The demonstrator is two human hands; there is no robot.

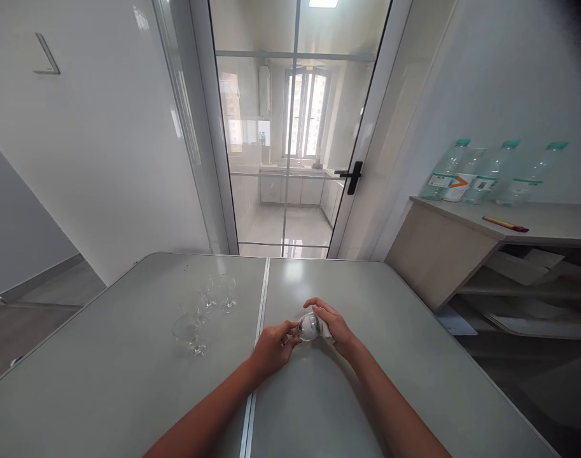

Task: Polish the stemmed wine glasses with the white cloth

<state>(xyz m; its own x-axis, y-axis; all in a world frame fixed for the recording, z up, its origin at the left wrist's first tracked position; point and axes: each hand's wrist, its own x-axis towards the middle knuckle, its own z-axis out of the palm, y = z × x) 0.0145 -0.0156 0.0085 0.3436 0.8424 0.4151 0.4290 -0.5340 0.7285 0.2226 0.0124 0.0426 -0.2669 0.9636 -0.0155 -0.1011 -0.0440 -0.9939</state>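
Note:
A small clear stemmed glass (309,326) is held on its side above the grey table (128,394), between both hands. My left hand (272,348) pinches its stem end. Curled over the bowl, my right hand (332,323) presses a white cloth (326,333) against it. To the left, three more clear stemmed glasses stand upright: a wide one (191,331) nearest me and two smaller ones (208,296) (228,294) behind it.
A seam (258,331) runs down the table's middle. Beyond the table is a glass door with a black handle (352,176). At the right stands a wooden shelf unit (466,235) with several large water bottles (490,173) and a red-tipped stick (504,223).

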